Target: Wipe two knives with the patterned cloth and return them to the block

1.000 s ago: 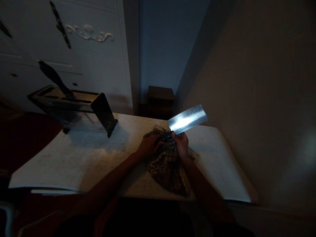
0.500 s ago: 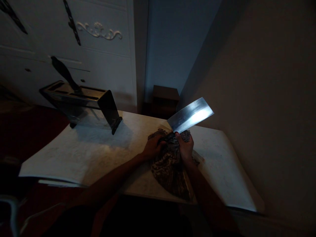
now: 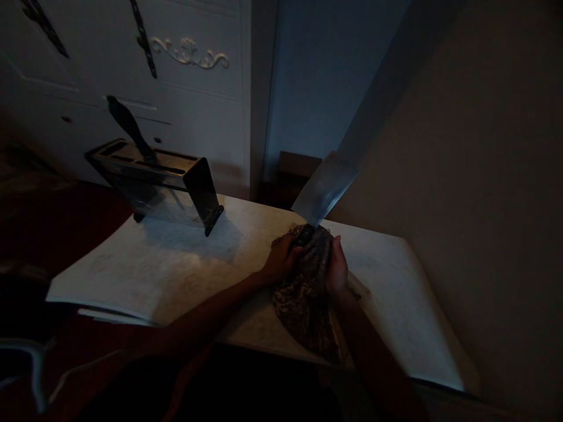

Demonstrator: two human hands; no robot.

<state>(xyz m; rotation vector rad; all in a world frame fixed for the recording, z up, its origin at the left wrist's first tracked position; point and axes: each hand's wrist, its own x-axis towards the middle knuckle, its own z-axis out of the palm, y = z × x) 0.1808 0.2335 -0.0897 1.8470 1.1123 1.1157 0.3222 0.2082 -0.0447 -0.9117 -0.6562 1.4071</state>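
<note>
A broad steel cleaver point(image 3: 324, 187) points up and away from me, its dark handle wrapped in a patterned cloth point(image 3: 305, 293). My left hand point(image 3: 281, 261) is closed round the handle from the left. My right hand point(image 3: 338, 266) presses the cloth against the handle from the right, fingers closed on the fabric. The cloth hangs down over the pale table point(image 3: 176, 264) towards me.
A dark knife block point(image 3: 162, 184) with one black-handled knife point(image 3: 129, 126) in it stands at the table's back left. A white cabinet point(image 3: 132, 88) stands behind it. A small brown box point(image 3: 299, 167) sits in the corner; a wall runs close on the right.
The cleaver blade has swung from lying nearly flat and bright to pointing steeply up, now dull. My right hand has slid down beside the handle. The view shifted a little.
</note>
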